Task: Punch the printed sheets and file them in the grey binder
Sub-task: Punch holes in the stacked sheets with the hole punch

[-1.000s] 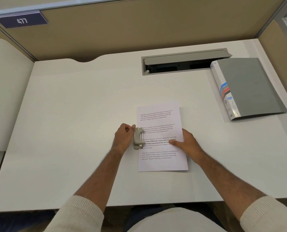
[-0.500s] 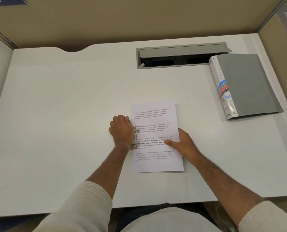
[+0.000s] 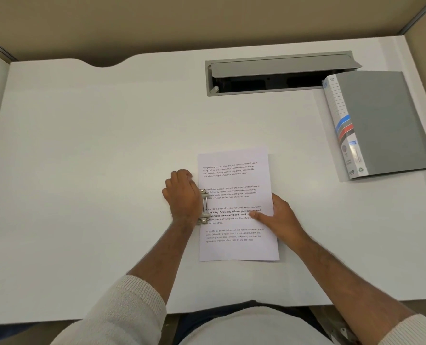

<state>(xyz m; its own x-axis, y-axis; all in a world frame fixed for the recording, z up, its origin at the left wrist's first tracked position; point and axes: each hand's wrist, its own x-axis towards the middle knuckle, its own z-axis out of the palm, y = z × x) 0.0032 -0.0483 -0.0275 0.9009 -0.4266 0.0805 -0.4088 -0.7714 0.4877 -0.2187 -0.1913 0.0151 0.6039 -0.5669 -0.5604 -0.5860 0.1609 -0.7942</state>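
Observation:
The printed sheets (image 3: 234, 180) lie flat in the middle of the white desk (image 3: 95, 158), their left edge inside a small metal hole punch (image 3: 204, 207). My left hand (image 3: 182, 195) lies curled over the punch and presses on its lever, hiding most of it. My right hand (image 3: 279, 217) rests flat on the right side of the sheets, thumb on the bold text. The grey binder (image 3: 378, 123) lies closed at the far right of the desk, spine with blue and red stripes facing left, apart from both hands.
A grey cable tray (image 3: 279, 73) with its lid raised is set into the desk behind the sheets, touching the binder's corner. Beige partition walls (image 3: 182, 21) close the back and right side. The desk's front edge runs close to my body.
My left hand has gone from holding the punch's side to covering it and pressing down. The right hand stays on the sheets. The camera has tilted down and moved closer.

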